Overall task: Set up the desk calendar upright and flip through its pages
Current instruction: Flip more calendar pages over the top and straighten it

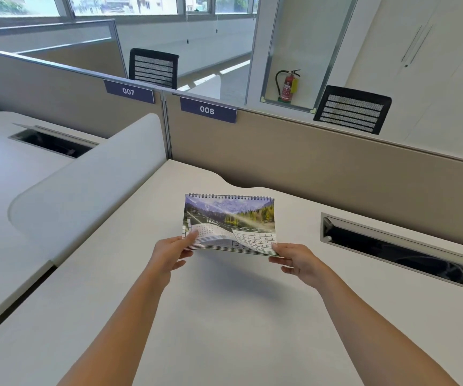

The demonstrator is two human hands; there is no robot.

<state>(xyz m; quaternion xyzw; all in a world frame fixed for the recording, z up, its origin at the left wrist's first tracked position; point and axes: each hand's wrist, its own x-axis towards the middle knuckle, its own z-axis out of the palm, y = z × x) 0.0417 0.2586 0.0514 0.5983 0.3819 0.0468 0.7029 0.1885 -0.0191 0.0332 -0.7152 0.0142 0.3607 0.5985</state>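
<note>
Two hands hold the desk calendar (230,218) up over the white tabletop (224,316). The left hand (169,254) pinches the bottom left corner, with its fingers (192,236) closed on the pages. The right hand (297,260) grips the bottom right corner the same way. The wire rings are along the top edge. The front page shows mountains, trees and April, and its bottom edge curls up.

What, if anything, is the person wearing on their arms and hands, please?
Nothing that shows: the left hand and right hand are bare, with no gloves, rings, watch or bracelets visible. Both forearms are uncovered right down to the bottom edge of the picture, so no sleeve comes into view.
</note>
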